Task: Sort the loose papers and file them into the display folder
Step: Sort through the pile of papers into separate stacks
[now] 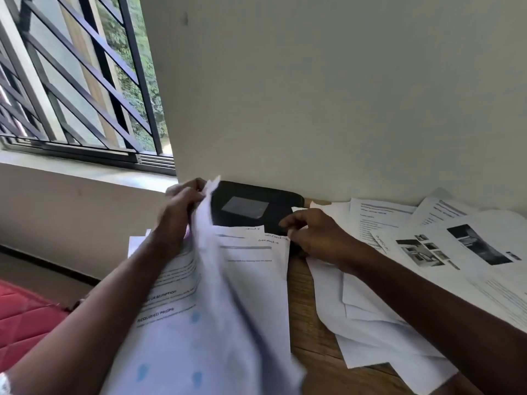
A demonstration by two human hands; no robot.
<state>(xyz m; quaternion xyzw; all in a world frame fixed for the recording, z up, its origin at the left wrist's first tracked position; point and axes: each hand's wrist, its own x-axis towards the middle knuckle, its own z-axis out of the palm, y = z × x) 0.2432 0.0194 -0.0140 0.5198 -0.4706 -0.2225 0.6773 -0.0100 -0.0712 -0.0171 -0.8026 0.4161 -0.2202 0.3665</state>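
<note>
Your black display folder (273, 220) lies flat on the wooden table (303, 303), its far edge against the wall (313, 95). Its cover faces up and carries a grey label window (245, 208) whose writing, if any, is too blurred to read. You cannot tell whether any sheets are in its pockets. The middle stack (253, 260) of papers overlaps the folder's near edge.

On the printed sheet (171, 292) under your left forearm you can read "REQUIRED PROPS" and, above it, "DESCRIPTION" with the start of the line covered. Short handwritten notes sit at the top right of the middle stack, too small to make out. The loose papers (445, 252) spread to the right carry lines of print and black-and-white photographs, none of it legible.

Your left hand (182, 206) is raised at the folder's left end, fingers curled round the top edge of a raised sheet (216, 295), which hangs blurred toward you over the other pages. Your right hand (312, 235) rests low at the folder's near right corner, knuckles up, thumb and fingertips drawn close together and pinching the top right corner of the middle stack. Both forearms reach in from the lower edge.

A barred window (79, 81) is at the left, and a red quilted cushion (25, 317) lies below it
</note>
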